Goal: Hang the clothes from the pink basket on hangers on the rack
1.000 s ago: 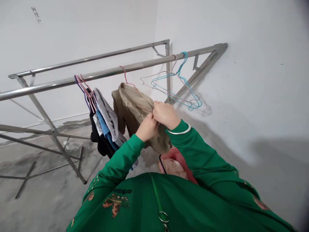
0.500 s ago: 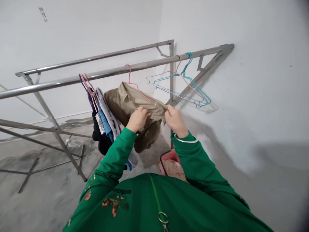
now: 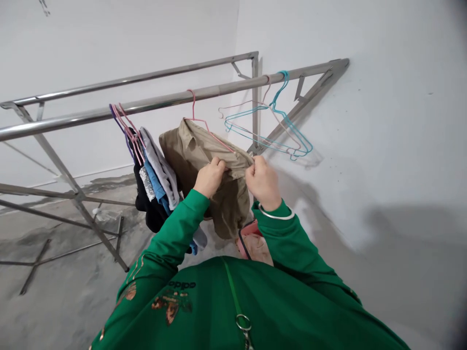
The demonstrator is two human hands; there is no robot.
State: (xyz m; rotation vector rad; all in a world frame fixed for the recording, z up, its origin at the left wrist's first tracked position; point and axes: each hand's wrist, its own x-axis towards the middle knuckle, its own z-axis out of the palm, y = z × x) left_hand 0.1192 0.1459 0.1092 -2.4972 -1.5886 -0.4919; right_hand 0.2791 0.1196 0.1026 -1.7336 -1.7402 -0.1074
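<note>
Left hand (image 3: 210, 178) and right hand (image 3: 264, 183), both curled tight, are gripping a khaki fabric shirt (image 3: 229, 206) on a thin pink hanger (image 3: 193, 109).

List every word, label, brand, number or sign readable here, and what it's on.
"adid…", upside down, on the green top; its last letters are unclear.
Printed emblem beside it: no legible words.
Dark marks on the wall, at the picture's top edge: too small to read.
</note>
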